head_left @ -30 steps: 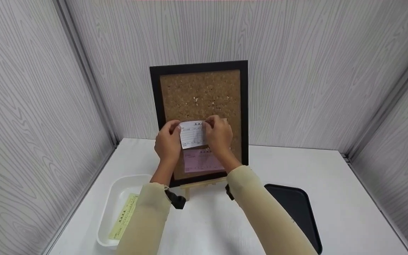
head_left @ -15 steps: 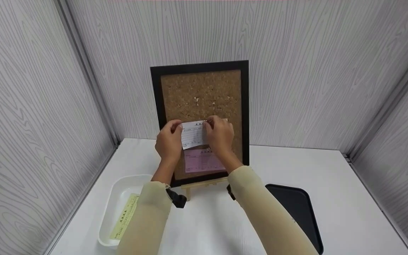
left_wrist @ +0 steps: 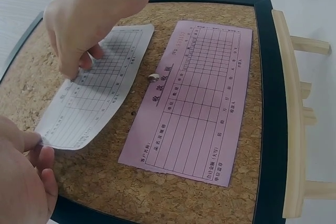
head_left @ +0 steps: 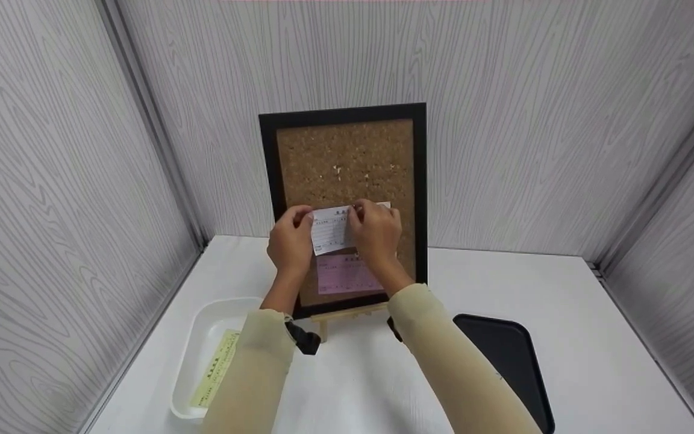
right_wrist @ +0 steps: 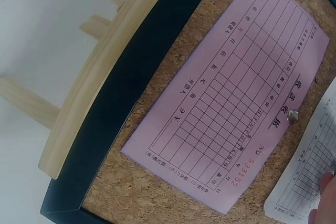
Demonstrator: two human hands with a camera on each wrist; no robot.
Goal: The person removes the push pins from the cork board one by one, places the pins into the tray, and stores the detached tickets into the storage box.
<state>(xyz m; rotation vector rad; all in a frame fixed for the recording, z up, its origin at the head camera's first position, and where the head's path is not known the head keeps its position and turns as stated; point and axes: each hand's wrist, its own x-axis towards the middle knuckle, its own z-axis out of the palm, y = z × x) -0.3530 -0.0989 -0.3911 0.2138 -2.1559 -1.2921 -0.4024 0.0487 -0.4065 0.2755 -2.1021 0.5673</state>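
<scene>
A framed corkboard [head_left: 347, 150] leans upright on a small wooden easel [head_left: 323, 328]. Against its lower half lies a white receipt slip [head_left: 328, 232], covered with a printed table. My left hand [head_left: 290, 244] pinches the slip's left corner between thumb and fingers. With bent fingers, my right hand [head_left: 378, 232] pinches at the top edge, near its middle; whatever else is between those fingertips is hidden. In the left wrist view the white slip [left_wrist: 113, 77] bows slightly off the cork. Just below, a pink receipt [left_wrist: 194, 103] hangs from a shiny silver tack [left_wrist: 153, 77] at its top edge.
On the left of the white table [head_left: 347, 386] stands a white tray [head_left: 181, 367] with a yellow-green slip [head_left: 217, 367] in it. A black tray [head_left: 500, 346] lies on the right, partly behind the right sleeve. Patterned panels [head_left: 503, 120] enclose the table.
The right hand has moved slightly down and right on the white slip, and more of the slip's top right corner shows. My left hand keeps its pinch; the head view has shifted slightly.
</scene>
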